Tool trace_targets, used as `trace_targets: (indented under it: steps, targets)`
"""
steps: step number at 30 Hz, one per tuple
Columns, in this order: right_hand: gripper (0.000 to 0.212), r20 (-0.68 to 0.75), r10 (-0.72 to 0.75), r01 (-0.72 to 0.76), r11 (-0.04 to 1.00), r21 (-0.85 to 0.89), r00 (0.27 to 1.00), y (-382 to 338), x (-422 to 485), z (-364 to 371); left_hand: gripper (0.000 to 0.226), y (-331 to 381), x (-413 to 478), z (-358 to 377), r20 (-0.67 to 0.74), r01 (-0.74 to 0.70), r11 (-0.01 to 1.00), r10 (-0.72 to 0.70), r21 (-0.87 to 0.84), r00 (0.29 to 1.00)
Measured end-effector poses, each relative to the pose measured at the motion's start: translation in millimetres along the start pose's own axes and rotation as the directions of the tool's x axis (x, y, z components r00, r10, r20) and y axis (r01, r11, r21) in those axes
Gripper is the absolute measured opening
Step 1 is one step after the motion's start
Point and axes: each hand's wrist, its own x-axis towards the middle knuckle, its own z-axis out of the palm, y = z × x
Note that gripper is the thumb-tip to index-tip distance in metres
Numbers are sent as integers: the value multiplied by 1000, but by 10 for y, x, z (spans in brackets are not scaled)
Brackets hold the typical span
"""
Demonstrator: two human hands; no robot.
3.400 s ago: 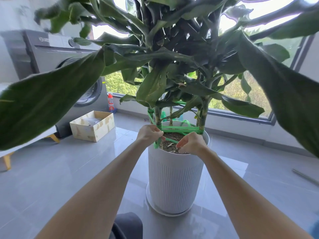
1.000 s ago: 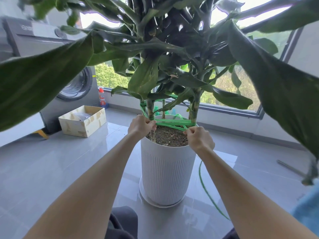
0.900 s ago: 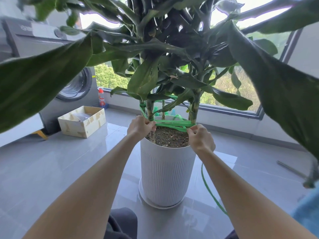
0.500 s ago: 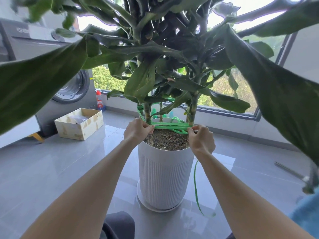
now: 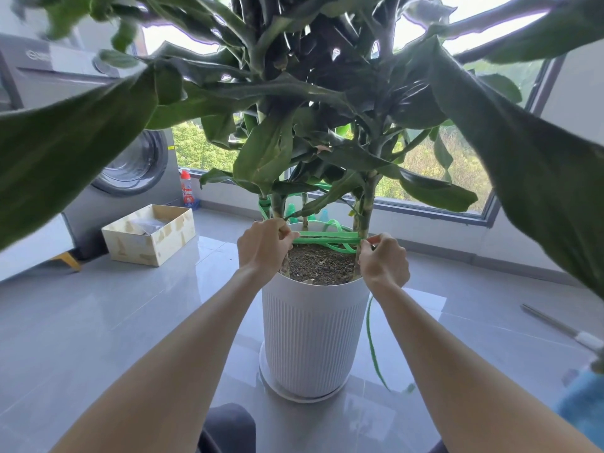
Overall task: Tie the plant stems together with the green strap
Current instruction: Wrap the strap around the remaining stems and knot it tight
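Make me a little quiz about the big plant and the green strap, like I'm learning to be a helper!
1. True or false: the white pot lies tipped on its side.
2. What does the right hand pinch? A) the green strap B) a leaf C) a red bottle
3. Fill in: between the left hand and the right hand, the strap stretches over the pot's ____.
Key: 1 false, the pot stands upright. 2 A. 3 soil.
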Motion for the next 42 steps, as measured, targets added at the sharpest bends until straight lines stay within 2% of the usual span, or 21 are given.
trace_targets:
  steps: [4, 11, 25, 28, 31, 34, 39, 42]
  targets:
    - [18, -9, 3, -3, 1000, -3, 1000, -6, 6, 13, 23, -23, 22, 19, -16, -25, 999, 25, -36, 1000]
    - [16, -18, 21, -21, 1000, 4, 1000, -6, 29, -31, 20, -12, 35, 68, 88, -59, 998, 62, -30, 994]
    - [15, -6, 36, -36, 999, 5, 999, -7, 25, -48, 20, 99, 108, 234, 243, 18, 983, 28, -184, 970]
    - [16, -3, 43, -43, 999, 6, 999, -18, 14, -55, 24, 106, 141, 220, 383, 75, 973, 15, -217, 924]
    - [15, -1, 43, -43, 999, 12, 999, -22, 3, -55, 29, 123, 172, 201, 548, 197, 949, -31, -246, 836]
    - [15, -6, 47, -47, 999, 20, 999, -22, -14, -59, 36, 164, 167, 180, 652, 320, 898, -50, -301, 756]
    - [14, -14, 50, -50, 998, 27, 999, -44, -89, -91, 38, 191, 169, 136, 699, 381, 861, -42, -338, 714]
    - [16, 45, 73, -72, 997, -26, 996, -27, -132, -133, 35, 187, 149, 129, 699, 379, 854, -27, -355, 715]
